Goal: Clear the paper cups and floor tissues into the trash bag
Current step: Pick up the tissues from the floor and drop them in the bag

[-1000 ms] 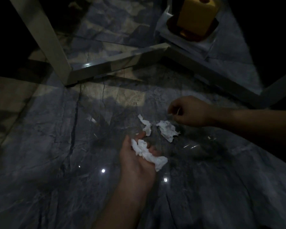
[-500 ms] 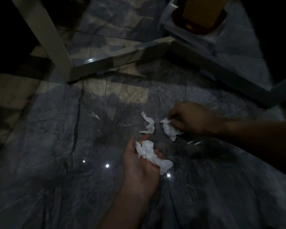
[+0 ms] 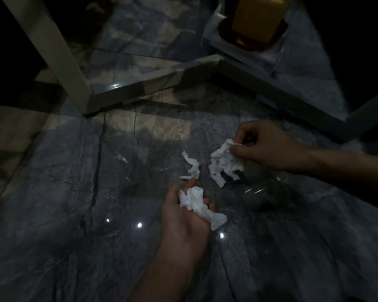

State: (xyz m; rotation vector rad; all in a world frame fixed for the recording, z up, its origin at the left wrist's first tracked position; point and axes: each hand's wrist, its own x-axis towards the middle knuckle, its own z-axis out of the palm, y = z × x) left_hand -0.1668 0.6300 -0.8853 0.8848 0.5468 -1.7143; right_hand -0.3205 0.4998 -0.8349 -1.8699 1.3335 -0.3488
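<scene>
The scene is dim. My left hand (image 3: 183,221) is palm up over the dark marble floor and holds a crumpled white tissue (image 3: 200,203) in its curled fingers. My right hand (image 3: 268,147) pinches a second crumpled tissue (image 3: 224,164) by its top corner, and the tissue hangs down just off the floor. A third, smaller tissue strip (image 3: 192,166) lies on the floor between the two hands, just beyond my left fingertips. No paper cups and no trash bag are in view.
A pale table leg (image 3: 52,53) and a low frame rail (image 3: 153,83) stand at the back left. A yellow box (image 3: 258,18) on a dark round tray sits at the back right. Another rail (image 3: 292,99) runs diagonally behind my right hand.
My right hand came down onto the second tissue, pinched it and lifted it off the floor. My left hand stayed in place with its tissue.
</scene>
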